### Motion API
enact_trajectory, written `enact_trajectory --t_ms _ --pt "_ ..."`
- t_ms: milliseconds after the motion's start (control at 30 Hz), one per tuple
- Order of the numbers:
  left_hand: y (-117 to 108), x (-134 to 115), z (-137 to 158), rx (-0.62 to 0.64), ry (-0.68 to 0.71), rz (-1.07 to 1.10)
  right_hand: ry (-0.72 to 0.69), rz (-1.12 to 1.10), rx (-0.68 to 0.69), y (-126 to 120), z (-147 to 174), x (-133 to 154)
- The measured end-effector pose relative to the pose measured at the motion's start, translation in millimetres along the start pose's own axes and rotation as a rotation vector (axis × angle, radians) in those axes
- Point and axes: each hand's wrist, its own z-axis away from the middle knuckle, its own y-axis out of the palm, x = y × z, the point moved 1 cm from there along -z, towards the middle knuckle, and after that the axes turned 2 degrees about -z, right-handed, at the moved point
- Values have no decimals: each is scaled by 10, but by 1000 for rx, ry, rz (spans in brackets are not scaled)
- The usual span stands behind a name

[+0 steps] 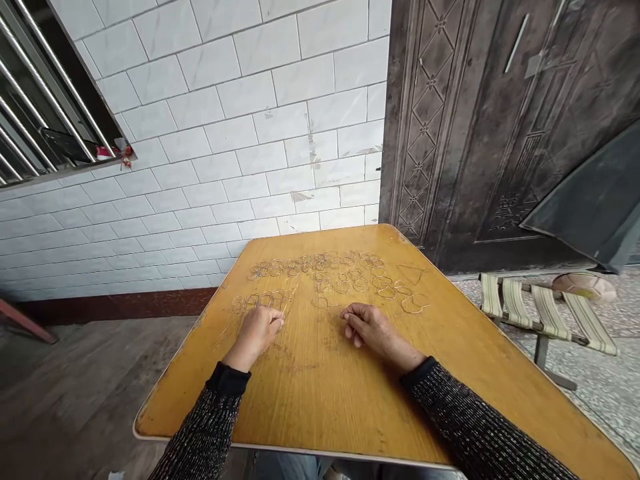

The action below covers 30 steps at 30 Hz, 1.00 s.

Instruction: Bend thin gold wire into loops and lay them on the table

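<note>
My left hand [259,333] is closed in a pinch over the left part of the table; whatever its fingers hold is too small to make out. Just behind it lie a row of thin wire loops [255,301] and some straight wire lengths [291,300]. On the other side, my right hand [369,327] has thumb and forefinger pressed together. A thin wire loop [321,303] has its tail reaching these fingertips. Further back are several bent wire shapes in rows, among them double loops [357,280] and a wire triangle [411,273].
The yellow wooden table [320,393] stands against a white tiled wall [220,133]. A dark carved door [475,133] rises at the right. On the floor are a folding stool [543,310] with striped straps and a ball [585,287]. A barred window [45,93] is at the upper left.
</note>
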Motion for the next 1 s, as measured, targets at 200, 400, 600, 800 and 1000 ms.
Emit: enact_trajectory --t_ms 200,400,600,800,1000 --pt "153 -83 -84 23 -49 -220 2 13 -9 -2 7 16" --pt "191 -106 -86 37 -104 -344 0 54 6 -10 28 68" --pt "209 -89 -88 40 -91 -386 -1 12 7 2 3 22" --pt "105 -159 -21 24 -62 -404 -15 11 -18 -25 -9 -2" --pt "130 -458 -131 36 75 -350 -27 75 -64 -89 -37 -38"
